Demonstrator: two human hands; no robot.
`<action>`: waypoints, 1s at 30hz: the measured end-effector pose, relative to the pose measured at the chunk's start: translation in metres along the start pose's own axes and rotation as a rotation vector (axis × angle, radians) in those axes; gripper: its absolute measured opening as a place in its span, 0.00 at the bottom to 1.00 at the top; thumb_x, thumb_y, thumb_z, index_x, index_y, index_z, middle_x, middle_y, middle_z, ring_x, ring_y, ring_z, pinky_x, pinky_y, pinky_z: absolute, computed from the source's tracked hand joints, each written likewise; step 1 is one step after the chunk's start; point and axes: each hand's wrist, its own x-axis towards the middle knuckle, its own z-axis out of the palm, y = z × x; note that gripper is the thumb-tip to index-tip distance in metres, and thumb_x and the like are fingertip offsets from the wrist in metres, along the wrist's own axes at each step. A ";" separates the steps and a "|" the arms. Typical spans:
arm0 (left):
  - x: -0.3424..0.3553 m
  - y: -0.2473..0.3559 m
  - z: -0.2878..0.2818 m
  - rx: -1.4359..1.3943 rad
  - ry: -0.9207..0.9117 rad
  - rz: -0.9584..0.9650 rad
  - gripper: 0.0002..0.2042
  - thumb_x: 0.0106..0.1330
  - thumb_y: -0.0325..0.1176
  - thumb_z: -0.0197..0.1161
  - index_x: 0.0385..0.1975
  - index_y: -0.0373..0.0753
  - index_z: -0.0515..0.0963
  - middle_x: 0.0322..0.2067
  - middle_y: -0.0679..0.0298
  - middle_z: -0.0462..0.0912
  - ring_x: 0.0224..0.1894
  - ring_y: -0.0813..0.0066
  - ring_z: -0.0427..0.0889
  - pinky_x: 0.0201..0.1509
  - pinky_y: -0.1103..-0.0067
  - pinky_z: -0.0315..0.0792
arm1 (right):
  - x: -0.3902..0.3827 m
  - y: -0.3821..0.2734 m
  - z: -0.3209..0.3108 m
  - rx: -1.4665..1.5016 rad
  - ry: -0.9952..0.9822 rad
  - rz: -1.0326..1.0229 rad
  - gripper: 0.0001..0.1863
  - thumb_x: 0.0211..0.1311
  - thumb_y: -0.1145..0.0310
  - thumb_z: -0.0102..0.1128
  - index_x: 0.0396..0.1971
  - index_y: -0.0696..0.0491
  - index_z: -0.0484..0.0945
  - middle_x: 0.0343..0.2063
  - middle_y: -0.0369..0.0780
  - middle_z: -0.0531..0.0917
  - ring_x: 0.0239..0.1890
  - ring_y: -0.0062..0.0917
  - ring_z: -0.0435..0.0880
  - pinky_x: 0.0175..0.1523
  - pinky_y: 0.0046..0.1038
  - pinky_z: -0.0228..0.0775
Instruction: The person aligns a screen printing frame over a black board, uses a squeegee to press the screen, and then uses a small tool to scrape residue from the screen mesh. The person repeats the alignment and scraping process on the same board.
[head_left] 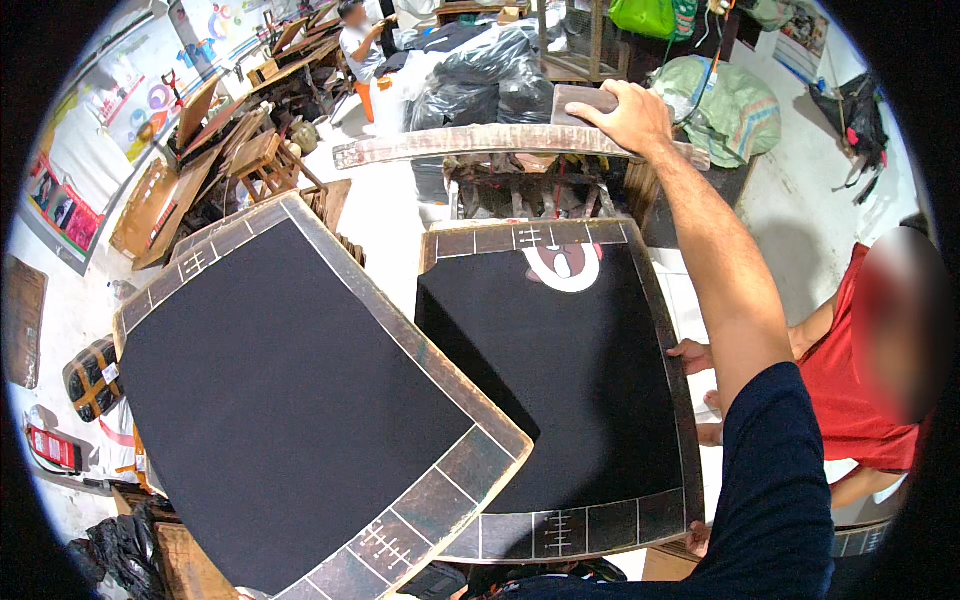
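Note:
My right hand (637, 118) reaches far forward, fingers wrapped round a brown wooden block (583, 104) and the thumb across its face. Just under the block runs a long paint-stained wooden bar (460, 146); whether the two are joined, I cannot tell. Nearer to me lies a board (590, 537) bearing black cloth (580, 400) with a white and brown cartoon print (565, 268) at its far end. A second board (490, 450), also with black cloth (290, 410), sits tilted at the left and overlaps the first. My left hand does not show.
A person in a red shirt (840, 370) stands at the right, one hand (690, 356) at the right board's edge. Black plastic bags (490, 85) and a pale green sack (735, 110) lie beyond. Wooden furniture (260, 155) crowds the far left; a fire extinguisher (55, 449) stands lower left.

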 end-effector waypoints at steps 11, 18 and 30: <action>0.008 0.021 0.053 0.069 0.006 0.196 0.18 0.77 0.42 0.66 0.26 0.37 0.79 0.25 0.68 0.75 0.26 0.76 0.72 0.29 0.77 0.69 | -0.012 -0.017 0.004 -0.018 0.089 -0.035 0.43 0.53 0.22 0.66 0.47 0.50 0.88 0.46 0.44 0.90 0.52 0.41 0.88 0.57 0.43 0.79; -0.063 -0.017 0.074 0.117 -0.199 0.156 0.15 0.78 0.36 0.65 0.44 0.26 0.83 0.41 0.56 0.85 0.41 0.66 0.82 0.46 0.71 0.79 | -0.005 -0.003 0.004 0.006 0.063 -0.053 0.47 0.52 0.19 0.63 0.50 0.50 0.87 0.49 0.45 0.90 0.53 0.41 0.88 0.59 0.43 0.76; -0.038 -0.170 0.186 0.396 -0.715 0.360 0.21 0.81 0.45 0.60 0.28 0.34 0.77 0.26 0.71 0.78 0.30 0.82 0.72 0.35 0.79 0.66 | 0.003 0.004 0.012 -0.005 0.008 -0.015 0.55 0.47 0.13 0.57 0.59 0.48 0.85 0.55 0.45 0.88 0.57 0.39 0.87 0.64 0.42 0.71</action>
